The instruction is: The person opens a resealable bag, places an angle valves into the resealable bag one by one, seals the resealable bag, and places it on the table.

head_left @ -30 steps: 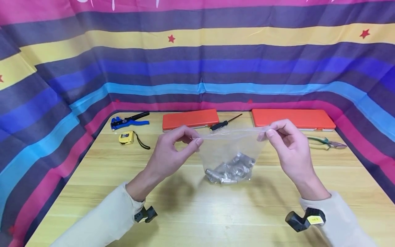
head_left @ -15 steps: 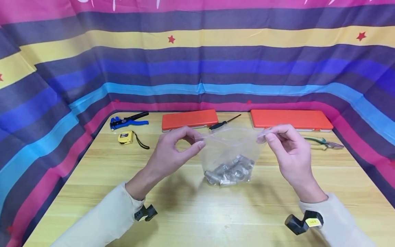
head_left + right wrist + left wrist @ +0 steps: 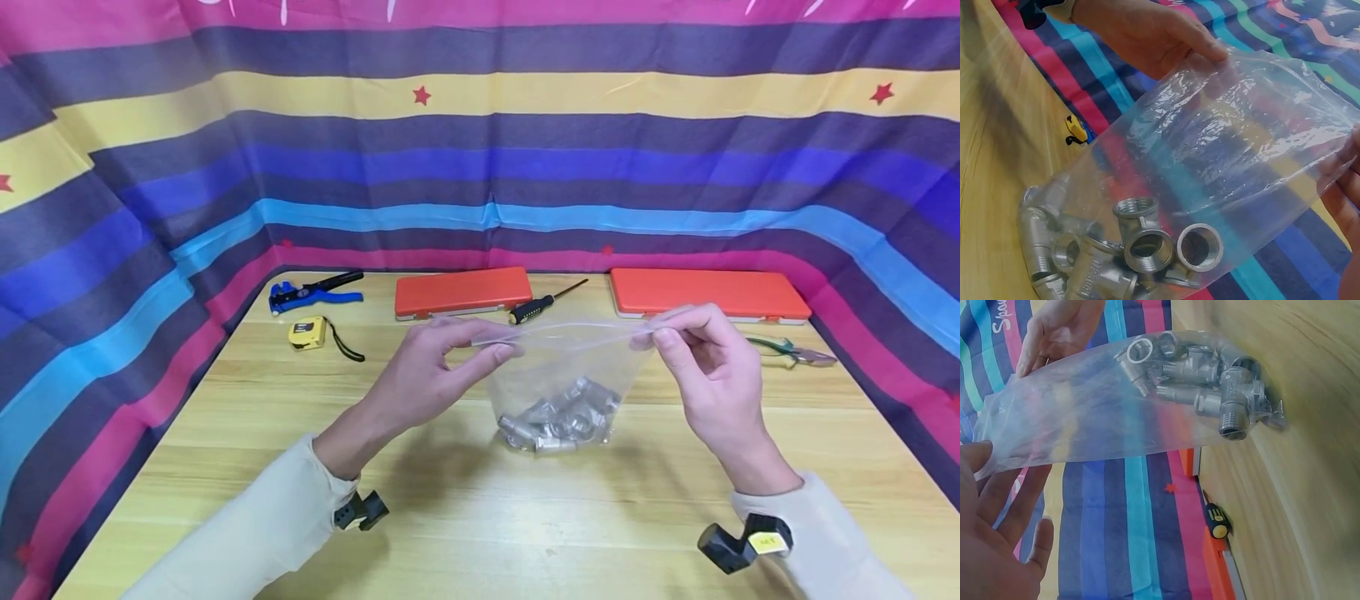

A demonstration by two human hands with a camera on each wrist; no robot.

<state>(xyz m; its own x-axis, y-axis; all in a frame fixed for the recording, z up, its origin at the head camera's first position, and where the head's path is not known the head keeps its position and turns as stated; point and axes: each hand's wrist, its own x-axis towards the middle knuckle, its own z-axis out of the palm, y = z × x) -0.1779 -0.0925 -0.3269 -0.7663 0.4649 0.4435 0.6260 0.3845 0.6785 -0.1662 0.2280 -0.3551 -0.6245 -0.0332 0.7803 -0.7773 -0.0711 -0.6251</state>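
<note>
A clear zip bag [image 3: 555,367] hangs between my two hands, its top edge stretched from one to the other. My left hand [image 3: 435,367] pinches the left end of the top edge between thumb and fingers. At the right end, my right hand [image 3: 708,375] pinches the same edge. Several metal pipe fittings [image 3: 1147,240], threaded tees and elbows among them, are gathered in the bottom of the bag, low over the table. In the left wrist view the fittings [image 3: 1232,394] show plainly through the plastic.
Behind the bag lie two red cases [image 3: 461,290] and a black screwdriver [image 3: 532,310]. Blue wire strippers [image 3: 311,293] and a yellow tape measure [image 3: 307,333] rest at the back left of the wooden table [image 3: 525,533]. Green-handled pliers [image 3: 795,352] lie at the right. A striped cloth [image 3: 487,158] hangs behind.
My left hand has slid a little to the right along the bag's top edge. The right hand has dropped slightly but keeps its pinch.
</note>
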